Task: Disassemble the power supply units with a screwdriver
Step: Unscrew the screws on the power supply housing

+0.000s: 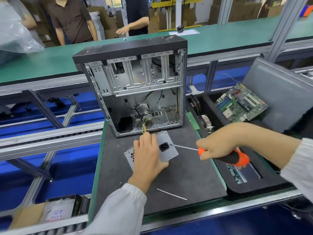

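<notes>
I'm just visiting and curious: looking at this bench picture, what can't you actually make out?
- Head view: the middle of the power supply is covered by the left hand.
- The screw at the screwdriver tip is too small to see.
- Part of the handle is hidden in the right hand.
- The tiny loose bits on the mat are too small to tell apart.

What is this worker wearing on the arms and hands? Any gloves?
No gloves: both the left hand and the right hand are bare. Each arm has a long white sleeve, the left sleeve and the right sleeve, with a gathered, elastic-looking cuff at the wrist. No watch or rings show.
</notes>
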A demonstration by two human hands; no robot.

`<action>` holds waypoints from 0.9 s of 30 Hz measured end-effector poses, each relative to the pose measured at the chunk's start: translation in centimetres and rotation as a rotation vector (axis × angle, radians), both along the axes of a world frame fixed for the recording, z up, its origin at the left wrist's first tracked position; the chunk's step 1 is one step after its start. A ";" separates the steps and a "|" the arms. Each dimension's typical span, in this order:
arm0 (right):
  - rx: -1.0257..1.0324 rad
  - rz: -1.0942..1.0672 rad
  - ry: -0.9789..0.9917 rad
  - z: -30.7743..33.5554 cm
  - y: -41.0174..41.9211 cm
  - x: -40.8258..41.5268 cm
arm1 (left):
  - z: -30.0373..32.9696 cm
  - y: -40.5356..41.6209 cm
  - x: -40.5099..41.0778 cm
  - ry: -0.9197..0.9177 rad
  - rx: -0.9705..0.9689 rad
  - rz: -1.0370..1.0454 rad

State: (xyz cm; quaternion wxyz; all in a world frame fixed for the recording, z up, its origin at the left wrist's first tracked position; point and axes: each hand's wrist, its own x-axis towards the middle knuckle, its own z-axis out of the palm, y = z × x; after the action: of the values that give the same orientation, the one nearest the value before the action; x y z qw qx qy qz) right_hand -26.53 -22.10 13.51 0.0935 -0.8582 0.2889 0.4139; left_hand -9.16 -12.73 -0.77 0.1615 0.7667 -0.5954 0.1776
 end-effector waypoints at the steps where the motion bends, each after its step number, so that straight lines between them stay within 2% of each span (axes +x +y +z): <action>1: 0.015 -0.011 -0.039 -0.7 0.0 -0.3 | -0.1 0.1 0.2 -0.008 0.003 0.007; 5: 0.038 -0.027 -0.168 -3.7 0.6 -0.6 | -0.7 0.2 0.8 0.036 -0.024 0.041; 8: 0.108 -0.147 -0.284 -6.8 1.9 -0.8 | -1.2 0.0 0.6 0.043 0.013 0.048; 13: 0.182 -0.424 -0.488 -12.8 4.7 -2.7 | -2.4 -0.4 -0.8 -0.094 0.108 -0.053; 18: 0.157 -0.509 -0.636 -16.3 7.2 -3.4 | -2.1 -0.6 -0.5 -0.199 0.126 -0.117; 22: 0.231 -0.582 -0.695 -18.2 8.4 -3.7 | -2.0 0.0 -0.6 -0.245 0.158 -0.215; 27: 0.204 -0.553 -0.677 -20.5 9.8 -6.2 | -3.1 1.0 -1.1 -0.244 0.196 -0.265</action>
State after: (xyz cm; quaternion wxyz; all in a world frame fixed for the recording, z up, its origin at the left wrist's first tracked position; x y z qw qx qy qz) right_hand -32.72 -12.29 -7.03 0.3742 -0.8223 0.4179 0.0955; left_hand -10.24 -11.69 -3.83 0.0346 0.6665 -0.7208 0.1874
